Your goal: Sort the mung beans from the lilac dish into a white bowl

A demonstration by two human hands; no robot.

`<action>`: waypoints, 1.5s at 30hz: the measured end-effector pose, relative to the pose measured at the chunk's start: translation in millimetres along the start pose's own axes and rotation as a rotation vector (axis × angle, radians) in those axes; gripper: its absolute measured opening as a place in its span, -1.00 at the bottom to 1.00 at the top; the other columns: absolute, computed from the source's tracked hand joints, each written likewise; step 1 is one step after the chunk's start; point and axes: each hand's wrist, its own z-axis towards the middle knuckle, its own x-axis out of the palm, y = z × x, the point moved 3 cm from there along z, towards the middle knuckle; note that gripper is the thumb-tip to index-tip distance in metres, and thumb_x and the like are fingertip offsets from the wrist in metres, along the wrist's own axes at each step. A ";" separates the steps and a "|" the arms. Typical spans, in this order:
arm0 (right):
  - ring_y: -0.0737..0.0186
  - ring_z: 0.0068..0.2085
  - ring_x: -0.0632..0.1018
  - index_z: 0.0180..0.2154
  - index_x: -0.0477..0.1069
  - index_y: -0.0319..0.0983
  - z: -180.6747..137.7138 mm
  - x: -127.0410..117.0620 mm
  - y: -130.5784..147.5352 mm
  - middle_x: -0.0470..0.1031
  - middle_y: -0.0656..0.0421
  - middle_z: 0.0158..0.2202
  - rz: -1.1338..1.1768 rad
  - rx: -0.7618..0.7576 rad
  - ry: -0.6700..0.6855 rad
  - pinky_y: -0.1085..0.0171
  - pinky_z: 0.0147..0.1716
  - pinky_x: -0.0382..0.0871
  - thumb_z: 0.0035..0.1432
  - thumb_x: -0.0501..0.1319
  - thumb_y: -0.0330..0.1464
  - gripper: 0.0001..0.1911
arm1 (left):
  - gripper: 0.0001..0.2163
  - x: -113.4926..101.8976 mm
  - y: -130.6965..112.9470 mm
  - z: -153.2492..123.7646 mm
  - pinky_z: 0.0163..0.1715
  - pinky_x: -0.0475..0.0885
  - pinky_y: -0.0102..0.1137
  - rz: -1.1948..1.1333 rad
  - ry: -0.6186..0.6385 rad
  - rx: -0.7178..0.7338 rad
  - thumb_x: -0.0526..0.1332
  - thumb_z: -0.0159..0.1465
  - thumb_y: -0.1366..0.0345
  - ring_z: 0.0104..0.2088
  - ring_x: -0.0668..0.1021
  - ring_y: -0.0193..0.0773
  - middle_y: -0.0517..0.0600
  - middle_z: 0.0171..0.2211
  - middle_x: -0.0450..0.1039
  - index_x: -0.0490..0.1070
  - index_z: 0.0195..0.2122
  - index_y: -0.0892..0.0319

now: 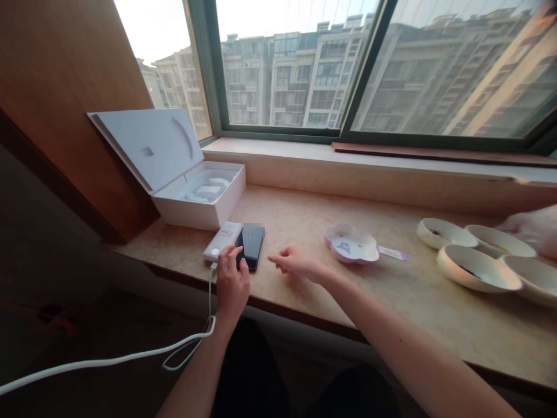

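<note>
On my feed the landmark is the black smartphone (pixel 253 244), lying flat on the marble windowsill (pixel 296 220). Well left of the phone sits an open white box (pixel 198 197), its lid tilted up and back. Directly against the phone's left side lies a white power bank (pixel 221 239), with a white cable (pixel 210 296) trailing from its near end down past the sill edge. The left grip (pixel 232 284) is curled over the phone's lower end, fingertips on the screen; I cannot tell whether it is clasping the phone. The right grip (pixel 296 262) is open, its index finger pointing at the phone from just beside it, not touching. Right of the phone come a pink-rimmed white dish (pixel 350 244), a small tag (pixel 391 253) beside it, and, farthest right, four white bowls (pixel 478 268)
</note>
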 end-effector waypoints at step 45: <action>0.38 -0.56 0.28 -0.63 0.18 -0.21 32.3 13.1 20.0 0.27 0.27 -0.65 -0.266 -0.065 -0.171 0.30 -0.54 0.04 0.14 0.26 0.00 -0.46 | -0.55 -4.4 0.9 -5.2 0.17 0.40 -0.11 0.036 0.106 -0.015 0.02 0.32 0.53 0.25 0.40 -0.05 0.24 0.19 0.31 0.20 0.24 0.20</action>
